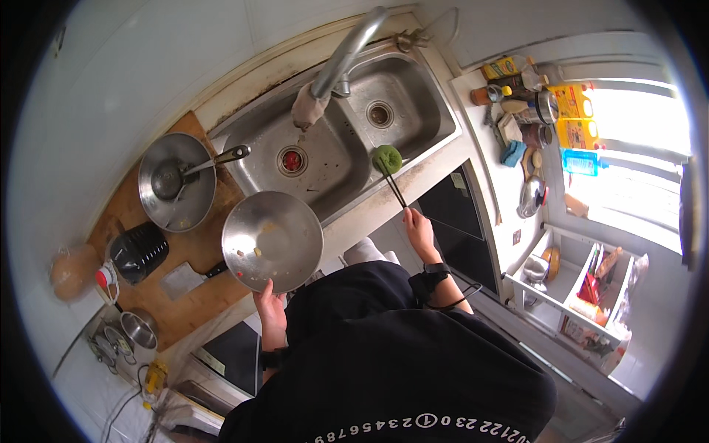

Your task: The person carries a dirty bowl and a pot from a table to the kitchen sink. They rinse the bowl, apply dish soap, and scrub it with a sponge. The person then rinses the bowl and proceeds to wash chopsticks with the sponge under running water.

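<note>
My left hand [271,310] grips the near rim of a metal bowl [273,221], tilted so its inside faces up. Bits of food cling to the bowl's inner wall. In my right hand [419,232] is the dark handle of a green scrubbing brush [387,159], its round head over the front rim of the sink. A double-basin stainless steel sink [332,171] lies before me. Red scraps sit in the left drain [292,161]. Above the basins reaches the faucet [349,52], with a cloth-like cover [309,108] on its outlet.
On the wooden board [216,299] at left are a wok [191,205] holding a ladle [221,156], a cleaver [185,279] and a large dark bottle [138,252]. Bottles [573,102] line the windowsill. A drawer rack [565,299] stands at right.
</note>
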`<move>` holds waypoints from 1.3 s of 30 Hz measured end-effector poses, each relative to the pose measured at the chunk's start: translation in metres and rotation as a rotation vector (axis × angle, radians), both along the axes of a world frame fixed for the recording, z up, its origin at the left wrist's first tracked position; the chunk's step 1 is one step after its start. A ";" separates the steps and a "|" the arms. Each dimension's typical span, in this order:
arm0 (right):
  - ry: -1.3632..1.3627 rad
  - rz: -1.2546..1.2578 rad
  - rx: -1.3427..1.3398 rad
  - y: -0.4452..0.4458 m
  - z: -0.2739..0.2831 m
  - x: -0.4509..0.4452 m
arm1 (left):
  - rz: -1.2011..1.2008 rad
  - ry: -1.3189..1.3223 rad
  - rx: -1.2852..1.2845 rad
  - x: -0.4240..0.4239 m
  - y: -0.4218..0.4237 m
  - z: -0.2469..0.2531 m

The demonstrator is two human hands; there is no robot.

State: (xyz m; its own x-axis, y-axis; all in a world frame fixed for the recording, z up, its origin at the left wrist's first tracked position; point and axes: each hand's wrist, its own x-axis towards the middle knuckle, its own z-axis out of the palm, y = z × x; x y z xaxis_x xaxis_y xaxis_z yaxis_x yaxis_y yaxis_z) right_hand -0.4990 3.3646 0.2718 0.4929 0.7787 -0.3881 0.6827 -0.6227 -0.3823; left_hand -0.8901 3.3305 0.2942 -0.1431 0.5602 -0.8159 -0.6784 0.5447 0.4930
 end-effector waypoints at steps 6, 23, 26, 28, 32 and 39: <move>-0.043 -0.211 0.106 -0.024 -0.011 0.037 | -0.191 0.040 0.013 0.006 0.022 0.002; -0.005 0.009 -0.015 0.016 -0.076 0.144 | -0.147 -0.003 0.090 0.183 0.026 0.010; -0.011 -0.021 0.024 0.015 -0.081 0.148 | -0.114 0.023 0.108 0.221 0.026 0.038; -0.060 -0.032 0.055 0.013 -0.088 0.148 | -0.094 0.004 0.092 0.236 0.023 0.048; -0.048 -0.092 0.153 0.020 -0.085 0.147 | -0.085 -0.055 0.085 0.233 0.004 0.044; -0.062 0.001 0.179 0.036 -0.088 0.155 | -0.116 0.128 0.117 0.234 0.002 0.072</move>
